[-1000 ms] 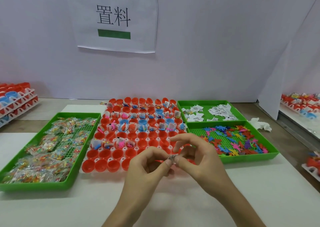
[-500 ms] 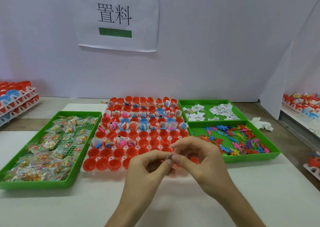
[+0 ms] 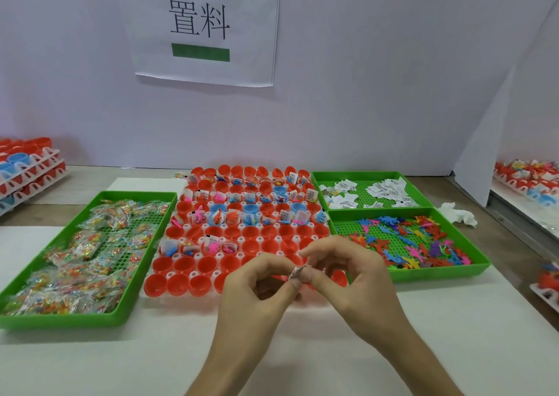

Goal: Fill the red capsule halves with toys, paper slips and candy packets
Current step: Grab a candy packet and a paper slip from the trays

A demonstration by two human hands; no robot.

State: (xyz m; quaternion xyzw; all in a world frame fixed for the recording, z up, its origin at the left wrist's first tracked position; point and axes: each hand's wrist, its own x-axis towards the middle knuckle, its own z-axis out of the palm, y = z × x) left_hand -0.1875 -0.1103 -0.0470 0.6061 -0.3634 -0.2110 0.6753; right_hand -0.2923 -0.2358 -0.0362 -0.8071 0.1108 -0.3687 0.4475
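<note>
A white rack of red capsule halves lies in the middle of the table. Its far rows hold toys, slips and packets; the near rows show bare red cups. Over the rack's near right corner, my left hand and my right hand meet fingertip to fingertip. Both pinch one small folded paper slip between thumbs and forefingers. A green tray of candy packets sits left of the rack. On the right, a green tray of paper slips stands behind a green tray of coloured toys.
Stacked racks of capsule halves stand at the far left. More filled racks sit beyond a white partition at right. A crumpled tissue lies beside the toy tray. A white wall with a printed sign closes the back.
Both hands stay joined on the slip over the rack's near edge. The fingers have shifted slightly on the paper, and the slip now stands more edge-on between the fingertips.
</note>
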